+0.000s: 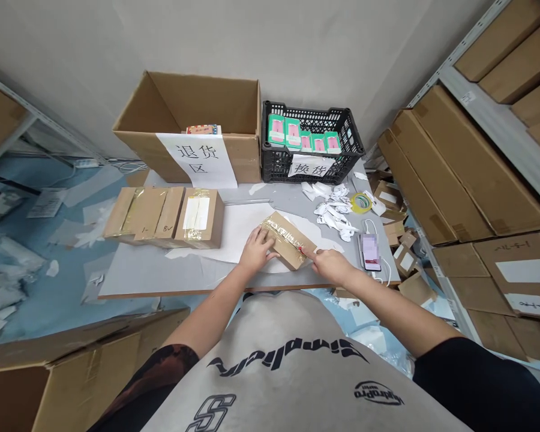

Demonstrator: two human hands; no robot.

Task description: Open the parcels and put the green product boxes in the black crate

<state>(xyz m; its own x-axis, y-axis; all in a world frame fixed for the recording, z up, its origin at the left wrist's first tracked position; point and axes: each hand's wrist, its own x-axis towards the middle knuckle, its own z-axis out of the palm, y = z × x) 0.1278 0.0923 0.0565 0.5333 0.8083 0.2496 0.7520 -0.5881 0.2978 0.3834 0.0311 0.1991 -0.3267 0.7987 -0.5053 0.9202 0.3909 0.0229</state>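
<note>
A small cardboard box (288, 240) wrapped with clear tape lies at an angle on a white paper sheet (234, 231), on a grey work board (162, 276). My left hand (257, 251) grips its near left side. My right hand (328, 266) reaches in from the right, its index finger on the box's right end. A small red tip shows at that fingertip, too small to identify. Left of the hands stand several taped cardboard boxes (162, 216) side by side, not touching my hands.
A large open carton (189, 114) and a black plastic crate (312, 147) of green-and-pink packs, both with paper signs, stand behind. Right on the board lie white scraps (333, 213), a tape roll (361, 203) and a cabled phone (370, 252). Cartons fill shelves (490, 162) on the right.
</note>
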